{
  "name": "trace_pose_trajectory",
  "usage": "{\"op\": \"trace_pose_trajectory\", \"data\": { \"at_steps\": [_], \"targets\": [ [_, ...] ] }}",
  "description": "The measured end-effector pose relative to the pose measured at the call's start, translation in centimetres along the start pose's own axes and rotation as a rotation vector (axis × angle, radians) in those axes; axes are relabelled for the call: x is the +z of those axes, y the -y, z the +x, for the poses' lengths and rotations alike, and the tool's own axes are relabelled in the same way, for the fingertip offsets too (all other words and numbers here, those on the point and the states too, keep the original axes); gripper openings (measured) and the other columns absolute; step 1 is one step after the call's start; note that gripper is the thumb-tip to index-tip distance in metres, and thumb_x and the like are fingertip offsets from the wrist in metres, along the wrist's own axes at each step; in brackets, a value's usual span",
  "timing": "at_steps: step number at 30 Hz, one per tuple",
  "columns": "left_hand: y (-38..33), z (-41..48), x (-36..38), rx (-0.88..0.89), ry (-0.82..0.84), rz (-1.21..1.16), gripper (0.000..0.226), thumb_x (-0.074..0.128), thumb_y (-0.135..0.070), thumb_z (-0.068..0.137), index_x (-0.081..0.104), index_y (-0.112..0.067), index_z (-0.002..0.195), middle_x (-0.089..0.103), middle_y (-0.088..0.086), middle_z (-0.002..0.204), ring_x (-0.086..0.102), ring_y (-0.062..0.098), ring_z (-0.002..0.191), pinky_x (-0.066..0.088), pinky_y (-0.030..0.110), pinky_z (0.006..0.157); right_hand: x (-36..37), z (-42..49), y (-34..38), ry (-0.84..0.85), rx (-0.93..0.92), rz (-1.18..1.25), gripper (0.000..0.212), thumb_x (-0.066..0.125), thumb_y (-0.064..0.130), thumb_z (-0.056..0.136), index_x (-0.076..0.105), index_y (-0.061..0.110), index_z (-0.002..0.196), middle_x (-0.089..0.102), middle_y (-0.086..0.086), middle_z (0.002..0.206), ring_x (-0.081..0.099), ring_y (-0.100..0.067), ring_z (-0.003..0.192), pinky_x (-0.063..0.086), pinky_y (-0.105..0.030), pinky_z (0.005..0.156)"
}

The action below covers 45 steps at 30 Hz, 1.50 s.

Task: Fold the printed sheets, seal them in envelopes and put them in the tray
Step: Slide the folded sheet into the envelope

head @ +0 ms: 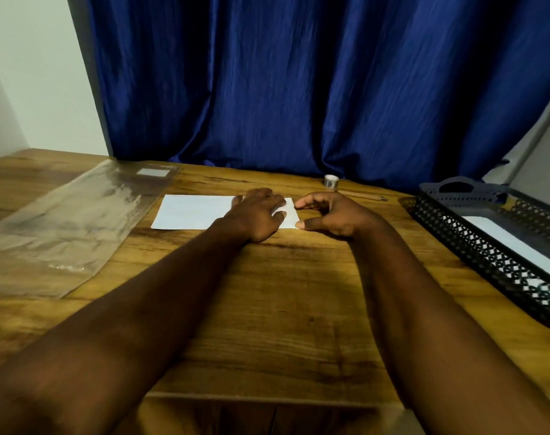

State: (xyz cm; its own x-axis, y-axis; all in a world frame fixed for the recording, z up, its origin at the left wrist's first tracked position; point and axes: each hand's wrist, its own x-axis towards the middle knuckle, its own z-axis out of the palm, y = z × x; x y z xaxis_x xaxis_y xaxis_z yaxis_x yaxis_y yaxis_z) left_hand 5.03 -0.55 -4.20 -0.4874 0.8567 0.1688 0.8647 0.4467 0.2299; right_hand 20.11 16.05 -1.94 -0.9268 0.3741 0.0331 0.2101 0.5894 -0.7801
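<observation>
A white envelope or folded sheet point(192, 211) lies flat on the wooden table point(299, 293), towards the back. My left hand point(258, 215) rests flat on its right part and presses it down. Just past the paper's right edge, my right hand point(327, 215) has its fingers and thumb curved towards that edge; its thumb tip touches the near right corner and it grips nothing that I can see. A black mesh tray point(474, 246) stands at the right with white paper point(515, 246) inside.
A clear plastic sleeve point(66, 221) lies at the left of the table. A small roll of tape point(331, 181) and a wooden pencil point(364, 195) sit at the back, before a blue curtain point(299, 83). The table's near edge is between my forearms.
</observation>
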Motion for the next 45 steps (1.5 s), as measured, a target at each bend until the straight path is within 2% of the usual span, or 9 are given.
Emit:
{"op": "trace_pose_trajectory", "data": {
  "at_steps": [5, 9, 15, 21, 25, 31, 36, 40, 45],
  "targets": [
    [0.8, -0.2, -0.6, -0.194, -0.011, 0.102, 0.078, 0.032, -0.073, 0.101, 0.020, -0.032, 0.166, 0.026, 0.007, 0.172, 0.019, 0.034, 0.158, 0.003, 0.070, 0.122, 0.1, -0.3, 0.2, -0.012, 0.008, -0.018, 0.063, 0.090, 0.016, 0.082, 0.065, 0.021, 0.139, 0.064, 0.006, 0.141, 0.058, -0.003, 0.125, 0.045, -0.020, 0.103],
    [1.0, -0.4, -0.8, -0.184, -0.037, 0.126, 0.074, 0.037, -0.072, 0.100, 0.027, -0.034, 0.163, 0.031, 0.006, 0.167, 0.025, 0.032, 0.154, 0.008, 0.069, 0.123, 1.0, -0.3, 0.1, -0.071, 0.046, 0.022, 0.069, 0.095, 0.031, 0.075, 0.064, 0.025, 0.137, 0.065, 0.009, 0.133, 0.059, -0.004, 0.123, 0.049, -0.032, 0.108],
    [0.3, -0.4, -0.7, -0.140, -0.158, 0.063, 0.064, 0.052, -0.057, 0.100, 0.039, -0.026, 0.155, 0.037, 0.007, 0.155, 0.029, 0.028, 0.147, 0.019, 0.060, 0.120, 2.9, 0.3, 0.1, -0.409, 0.095, 0.034, 0.026, 0.071, 0.050, 0.092, 0.067, 0.036, 0.114, 0.073, 0.011, 0.102, 0.069, -0.014, 0.099, 0.057, -0.042, 0.096],
    [0.2, -0.8, -1.1, -0.051, -0.415, 0.049, 0.025, 0.054, -0.021, 0.102, 0.062, -0.020, 0.126, 0.049, 0.006, 0.134, 0.041, 0.026, 0.131, 0.024, 0.056, 0.115, 2.4, 0.5, 0.6, -0.326, 0.084, 0.193, 0.033, 0.078, 0.018, 0.094, 0.066, 0.023, 0.124, 0.076, -0.001, 0.106, 0.073, -0.015, 0.096, 0.060, -0.025, 0.082],
    [-0.4, -1.1, -2.3, -0.002, -0.658, 0.117, 0.021, 0.054, -0.017, 0.102, 0.066, -0.020, 0.118, 0.054, 0.004, 0.125, 0.047, 0.025, 0.123, 0.020, 0.055, 0.116, 1.8, 0.5, 0.6, -0.232, 0.066, 0.387, 0.026, 0.077, 0.008, 0.094, 0.074, 0.010, 0.120, 0.080, -0.008, 0.107, 0.077, -0.024, 0.105, 0.062, -0.039, 0.097],
    [-2.2, -2.5, -4.3, 0.103, -0.821, 0.172, 0.025, 0.062, -0.021, 0.095, 0.066, -0.024, 0.119, 0.057, 0.003, 0.130, 0.046, 0.026, 0.130, 0.020, 0.058, 0.115, 1.7, 0.2, 1.4, -0.371, -0.044, 0.500, 0.014, 0.071, 0.016, 0.101, 0.075, 0.012, 0.114, 0.079, -0.015, 0.105, 0.072, -0.020, 0.083, 0.059, -0.039, 0.077],
    [-3.1, -2.7, -5.0, 0.223, -0.791, 0.250, 0.022, 0.067, -0.021, 0.092, 0.070, -0.023, 0.114, 0.064, 0.001, 0.118, 0.057, 0.024, 0.114, 0.029, 0.051, 0.107, 0.8, 0.4, 0.7, -0.447, -0.109, 0.422, 0.013, 0.069, 0.011, 0.101, 0.075, 0.015, 0.112, 0.080, -0.006, 0.104, 0.076, -0.022, 0.097, 0.062, -0.036, 0.083],
    [-3.3, -2.9, -4.4, 0.256, -0.537, 0.154, 0.010, 0.061, -0.027, 0.095, 0.070, -0.027, 0.100, 0.062, -0.004, 0.101, 0.060, 0.019, 0.086, 0.049, 0.039, 0.078, 0.6, 0.5, -1.3, -0.385, 0.015, 0.187, 0.021, 0.066, 0.012, 0.100, 0.082, 0.023, 0.093, 0.080, -0.004, 0.093, 0.069, -0.020, 0.082, 0.050, -0.032, 0.072],
    [-3.1, -2.8, -3.9, 0.285, -0.208, 0.129, 0.012, 0.067, -0.033, 0.088, 0.071, -0.028, 0.099, 0.065, -0.008, 0.100, 0.058, 0.015, 0.089, 0.055, 0.039, 0.078, -0.4, 0.3, -1.3, -0.291, 0.119, 0.073, 0.035, 0.054, 0.010, 0.102, 0.086, 0.022, 0.094, 0.072, 0.003, 0.116, 0.065, -0.015, 0.107, 0.055, -0.029, 0.082]
  ]
}}
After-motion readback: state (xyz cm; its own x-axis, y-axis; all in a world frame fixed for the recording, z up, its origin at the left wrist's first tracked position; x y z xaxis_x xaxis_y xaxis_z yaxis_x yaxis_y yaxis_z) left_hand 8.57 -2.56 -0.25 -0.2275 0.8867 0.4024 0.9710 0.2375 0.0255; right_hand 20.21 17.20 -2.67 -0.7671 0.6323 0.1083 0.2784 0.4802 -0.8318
